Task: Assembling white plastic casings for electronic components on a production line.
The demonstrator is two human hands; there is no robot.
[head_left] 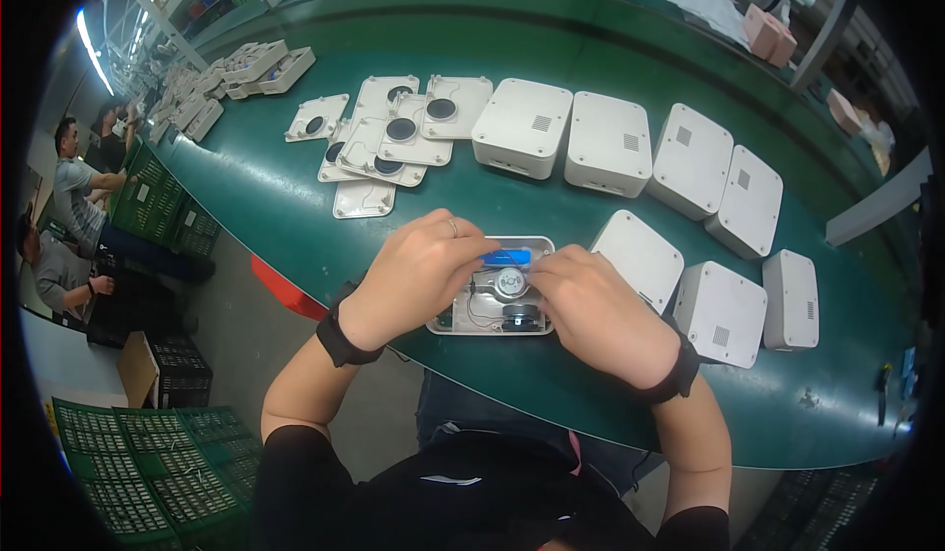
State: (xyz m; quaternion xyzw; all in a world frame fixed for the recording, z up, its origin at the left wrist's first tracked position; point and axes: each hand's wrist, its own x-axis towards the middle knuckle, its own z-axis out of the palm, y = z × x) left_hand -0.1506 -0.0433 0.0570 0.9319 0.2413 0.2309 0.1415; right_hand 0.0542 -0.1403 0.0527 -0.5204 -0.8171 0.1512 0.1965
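Note:
An open white plastic housing (492, 333) lies on the green table in front of me. Inside it are a blue cylindrical battery (508, 257), a round silver motor-like part (509, 282), a dark round part (521, 317) and thin wires. My left hand (418, 271) has its thumb and fingers pinched at the battery's left end. At the housing's right side, close to the battery's other end, my right hand (600, 310) has its fingertips drawn together. A thin wire may lie between them, but the fingers hide it.
Several closed white boxes (522, 123) stand at the back and right. White covers with black round pads (401, 130) overlap at back left, beyond them stacked open housings (256, 64). Green crates (167, 462) stand low at left. Other people (79, 197) are at far left.

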